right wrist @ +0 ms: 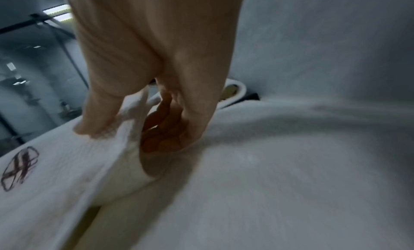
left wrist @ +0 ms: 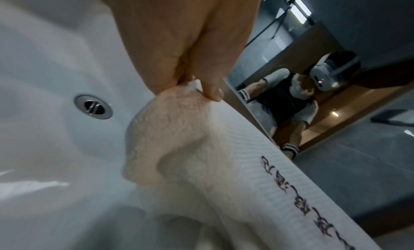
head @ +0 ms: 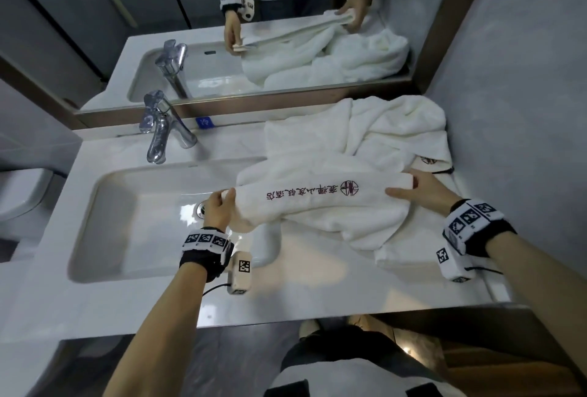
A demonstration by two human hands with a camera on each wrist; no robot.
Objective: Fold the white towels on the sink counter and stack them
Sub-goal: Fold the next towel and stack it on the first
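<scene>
**Both hands hold one white towel by its band, over the sink edge**

Head view, centre of frame: the held towel (head: 317, 202) is stretched left to right between the two hands, its smooth woven band up, with dark red characters and a round logo (head: 349, 188) on it. The rest of it sags onto the table (head: 317, 285) and partly over the right rim of the sink basin (head: 133, 222).

Left hand (head: 219, 207), centre left: fingers pinch the towel's left corner, thumb on top. Left wrist view confirms it: thumb and fingertips (left wrist: 212, 91) pressed together on the terry corner, with the drain (left wrist: 93, 106) below at left.

Right hand (head: 422, 190), centre right: thumb lies on top of the band, the other fingers (right wrist: 165, 130) curl under the towel's edge, so the right end is pinched. Right wrist view is blurred, but the curl is readable.

Upper right of the head view: a heap of other white towels (head: 397, 129) lies crumpled on the table against the mirror (head: 286, 15) and the right wall, just behind the held towel and touching it. One of them shows a small logo corner (head: 428, 161) near the right hand.

Chrome faucet (head: 162, 133) stands at upper left behind the basin. The mirror reflects the hands and the heap.
</scene>
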